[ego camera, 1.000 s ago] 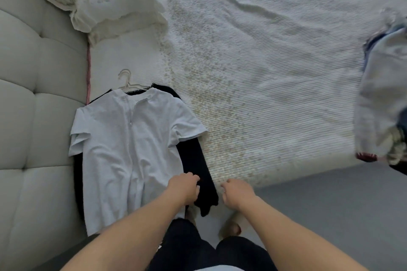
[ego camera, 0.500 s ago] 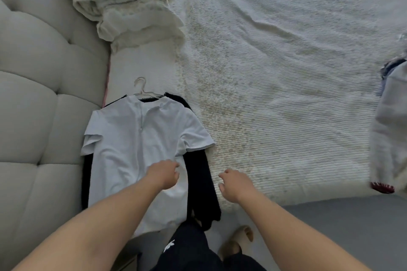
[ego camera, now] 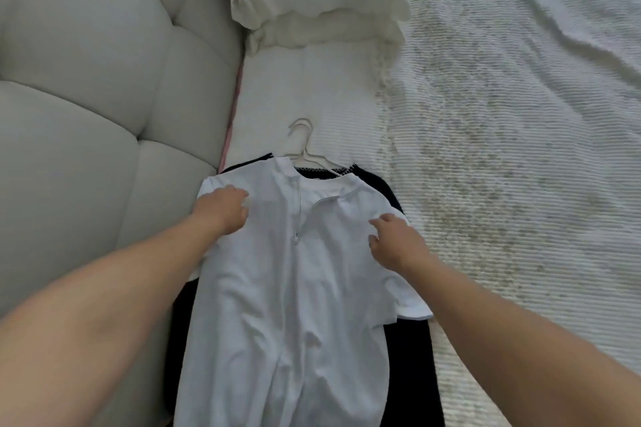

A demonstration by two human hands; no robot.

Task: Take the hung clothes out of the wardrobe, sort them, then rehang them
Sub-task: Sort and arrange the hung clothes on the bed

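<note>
White zip top [ego camera: 288,305] flat on bed [ego camera: 520,114], over black garment [ego camera: 412,357] | left hand [ego camera: 222,210] curled, pressing 10 o'clock shoulder | right hand [ego camera: 395,243] spread, resting on 2 o'clock sleeve | hanger [ego camera: 305,149] at 12.

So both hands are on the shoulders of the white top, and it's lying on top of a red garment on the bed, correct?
Not quite. The head view shows the left hand and right hand on the white top, but the garment beneath it is black, not red. Both lie on the bed.
</note>
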